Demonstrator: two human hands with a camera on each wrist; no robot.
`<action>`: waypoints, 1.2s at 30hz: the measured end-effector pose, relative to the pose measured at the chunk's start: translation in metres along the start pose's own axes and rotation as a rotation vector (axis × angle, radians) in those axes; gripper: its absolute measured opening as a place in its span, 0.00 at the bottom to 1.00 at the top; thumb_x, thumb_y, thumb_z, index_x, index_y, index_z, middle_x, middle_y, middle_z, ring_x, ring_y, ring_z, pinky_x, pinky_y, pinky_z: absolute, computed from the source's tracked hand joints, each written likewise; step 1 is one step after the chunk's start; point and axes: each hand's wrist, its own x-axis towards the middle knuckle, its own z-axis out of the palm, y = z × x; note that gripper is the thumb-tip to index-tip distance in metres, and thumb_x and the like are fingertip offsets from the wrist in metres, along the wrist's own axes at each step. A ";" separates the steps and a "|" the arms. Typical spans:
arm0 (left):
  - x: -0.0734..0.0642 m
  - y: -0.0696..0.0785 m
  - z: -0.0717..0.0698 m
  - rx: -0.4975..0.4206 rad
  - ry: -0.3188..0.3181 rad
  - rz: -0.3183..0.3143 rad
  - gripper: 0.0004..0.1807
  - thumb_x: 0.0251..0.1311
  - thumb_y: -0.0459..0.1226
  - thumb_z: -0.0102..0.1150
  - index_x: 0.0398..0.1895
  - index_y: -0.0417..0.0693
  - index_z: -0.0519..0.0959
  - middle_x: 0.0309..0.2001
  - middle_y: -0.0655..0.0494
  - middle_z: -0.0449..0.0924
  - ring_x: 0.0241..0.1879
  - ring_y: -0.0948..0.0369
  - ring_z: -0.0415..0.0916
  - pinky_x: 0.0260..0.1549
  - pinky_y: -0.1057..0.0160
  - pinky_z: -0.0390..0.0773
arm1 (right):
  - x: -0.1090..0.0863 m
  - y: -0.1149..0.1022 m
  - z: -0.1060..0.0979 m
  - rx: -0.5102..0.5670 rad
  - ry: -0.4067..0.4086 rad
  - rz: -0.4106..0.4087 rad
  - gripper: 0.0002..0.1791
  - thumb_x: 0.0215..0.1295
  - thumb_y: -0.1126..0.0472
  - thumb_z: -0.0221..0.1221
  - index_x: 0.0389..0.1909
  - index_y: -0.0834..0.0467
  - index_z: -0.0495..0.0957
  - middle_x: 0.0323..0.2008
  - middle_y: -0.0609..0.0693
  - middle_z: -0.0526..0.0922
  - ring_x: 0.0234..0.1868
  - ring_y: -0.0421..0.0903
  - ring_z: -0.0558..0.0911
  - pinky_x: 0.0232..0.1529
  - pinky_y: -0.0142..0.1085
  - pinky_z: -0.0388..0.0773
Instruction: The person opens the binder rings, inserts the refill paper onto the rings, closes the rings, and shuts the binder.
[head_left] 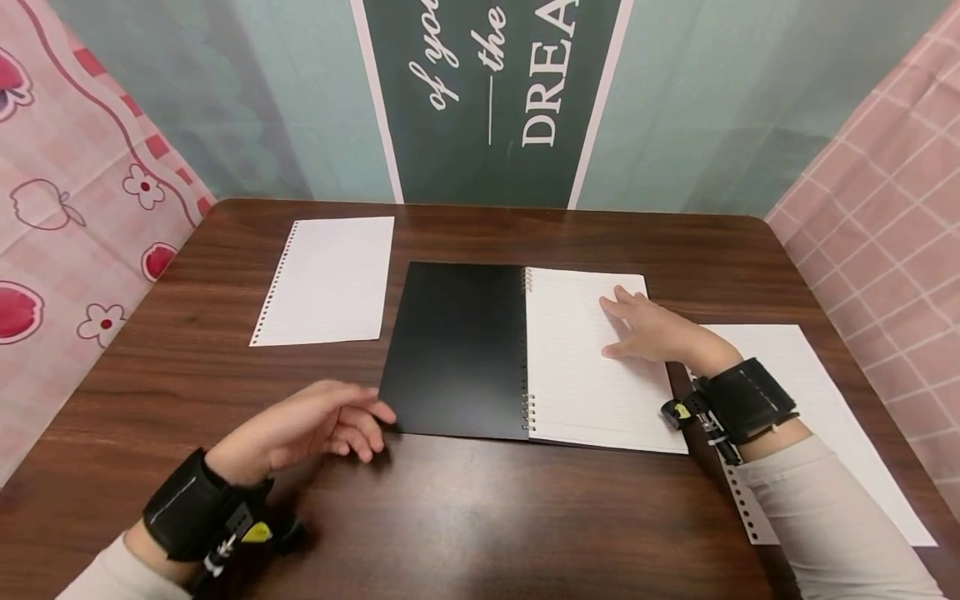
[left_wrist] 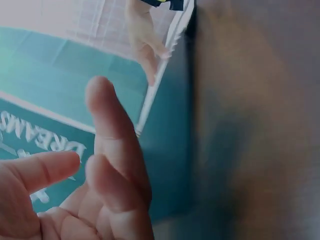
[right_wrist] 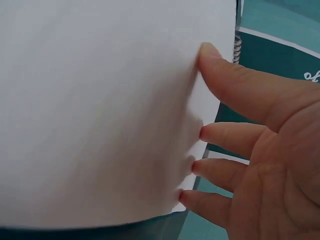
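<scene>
A spiral notebook lies spread on the table, with a black cover (head_left: 457, 354) on its left side and a white lined page (head_left: 581, 379) on its right. Metal rings (head_left: 529, 412) join the two halves. My right hand (head_left: 651, 329) reaches over the page's right edge, its fingers spread. In the right wrist view its thumb and fingertips (right_wrist: 207, 51) rest on the white paper. My left hand (head_left: 330, 425) is at the cover's lower left corner, fingers loosely bent with nothing between them. The left wrist view shows the palm side of these fingers (left_wrist: 117, 145).
A loose punched sheet (head_left: 326, 279) lies at the back left of the brown table (head_left: 480, 521). Another punched sheet (head_left: 832, 425) is at the right, partly under my right forearm. Curtains hang behind and at both sides.
</scene>
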 end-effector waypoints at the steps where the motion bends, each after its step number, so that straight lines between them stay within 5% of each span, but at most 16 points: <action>1: 0.004 0.009 0.001 0.050 0.018 0.009 0.23 0.76 0.46 0.42 0.50 0.35 0.79 0.30 0.59 0.87 0.30 0.65 0.84 0.29 0.72 0.76 | 0.001 0.000 -0.001 -0.023 0.002 -0.013 0.46 0.67 0.52 0.62 0.75 0.69 0.50 0.75 0.76 0.41 0.74 0.77 0.42 0.71 0.67 0.46; 6: 0.037 0.058 0.002 0.208 0.087 0.071 0.23 0.75 0.45 0.44 0.53 0.32 0.76 0.30 0.56 0.86 0.31 0.62 0.84 0.29 0.69 0.75 | 0.005 -0.007 -0.016 -0.066 0.081 -0.057 0.39 0.70 0.53 0.59 0.72 0.71 0.58 0.72 0.78 0.51 0.72 0.77 0.53 0.69 0.66 0.54; 13: 0.105 0.109 0.004 0.187 0.194 0.238 0.18 0.74 0.44 0.47 0.51 0.39 0.78 0.30 0.55 0.86 0.31 0.61 0.85 0.31 0.68 0.76 | 0.024 -0.032 -0.038 0.118 0.174 -0.033 0.31 0.72 0.55 0.57 0.70 0.65 0.65 0.69 0.68 0.67 0.69 0.68 0.66 0.64 0.61 0.67; 20: 0.161 0.120 0.011 0.150 0.243 0.284 0.16 0.74 0.44 0.49 0.51 0.43 0.80 0.30 0.57 0.86 0.30 0.63 0.85 0.30 0.67 0.70 | 0.053 -0.048 -0.049 0.260 0.145 -0.007 0.28 0.73 0.55 0.55 0.68 0.65 0.68 0.66 0.67 0.72 0.65 0.63 0.74 0.62 0.57 0.72; 24: 0.175 0.124 0.015 0.158 0.266 0.286 0.16 0.74 0.44 0.48 0.50 0.44 0.81 0.29 0.57 0.86 0.29 0.63 0.84 0.30 0.66 0.69 | 0.068 -0.052 -0.054 0.291 0.147 0.003 0.24 0.73 0.57 0.55 0.64 0.66 0.71 0.59 0.66 0.78 0.57 0.61 0.80 0.58 0.53 0.77; 28: 0.187 0.134 0.016 0.150 0.286 0.285 0.15 0.73 0.42 0.48 0.49 0.44 0.81 0.27 0.58 0.86 0.28 0.65 0.83 0.29 0.67 0.68 | 0.078 -0.056 -0.058 0.330 0.173 -0.002 0.18 0.73 0.60 0.55 0.55 0.68 0.78 0.43 0.64 0.84 0.43 0.57 0.83 0.49 0.46 0.81; 36: 0.220 0.147 0.019 0.128 0.329 0.239 0.16 0.72 0.40 0.49 0.51 0.37 0.80 0.16 0.61 0.69 0.15 0.67 0.63 0.18 0.70 0.57 | 0.096 -0.067 -0.054 0.522 0.179 0.058 0.15 0.72 0.64 0.53 0.50 0.71 0.79 0.26 0.51 0.80 0.25 0.43 0.77 0.35 0.34 0.80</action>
